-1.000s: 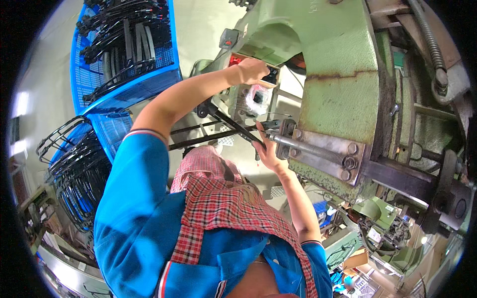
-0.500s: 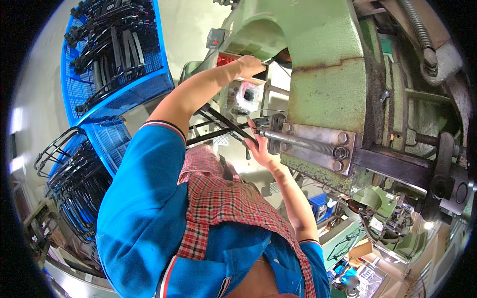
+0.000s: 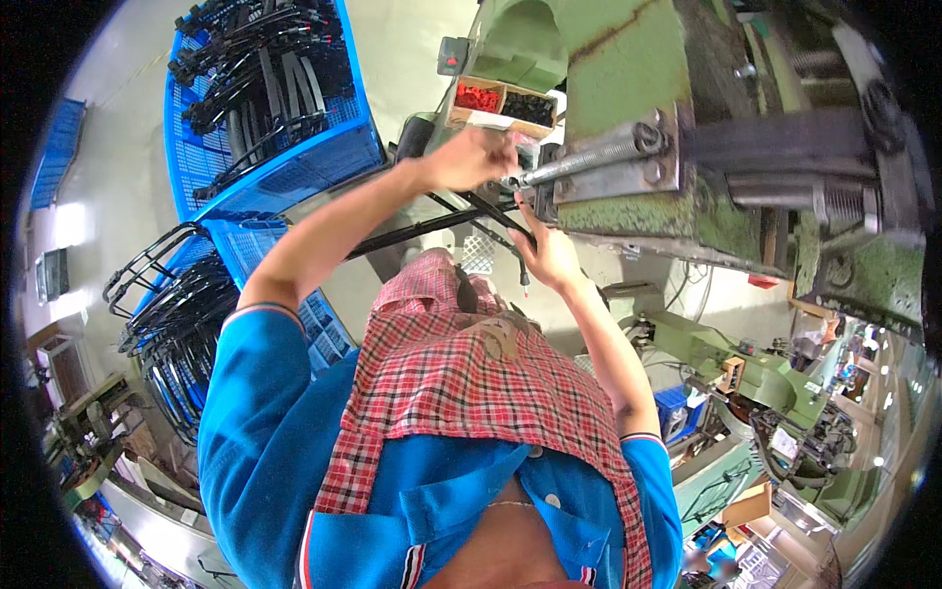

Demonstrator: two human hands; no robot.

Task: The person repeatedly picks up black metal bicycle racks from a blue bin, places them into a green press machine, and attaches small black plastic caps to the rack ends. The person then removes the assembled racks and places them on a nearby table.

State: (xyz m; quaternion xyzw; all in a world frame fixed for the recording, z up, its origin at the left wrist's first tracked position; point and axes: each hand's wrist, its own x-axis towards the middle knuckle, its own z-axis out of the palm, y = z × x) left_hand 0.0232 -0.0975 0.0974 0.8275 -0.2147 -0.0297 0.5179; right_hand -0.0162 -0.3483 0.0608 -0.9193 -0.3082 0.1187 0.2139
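My left hand (image 3: 473, 159) is beside the tip of the green machine, its fingers bent together. It is slightly blurred, and whatever small thing it may pinch is hidden. My right hand (image 3: 551, 259) grips a black tubular metal frame (image 3: 417, 234), a finger stretched up along the machine's working end. One end of the frame sits at the machine's metal tooling (image 3: 551, 187), below a coil spring (image 3: 596, 159); the frame's long bars run left in front of my apron.
Behind my left hand, a divided box (image 3: 505, 103) holds red and black small parts. Blue crates (image 3: 280, 162) at left hold many black frames and bars. The green machine body (image 3: 628, 69) fills the upper right. Other green machines (image 3: 731, 358) stand at lower right.
My left hand has come back from the parts box to the machine's tooling. My right hand stays on the black frame. The whole view has shifted, showing the box's red and black parts.
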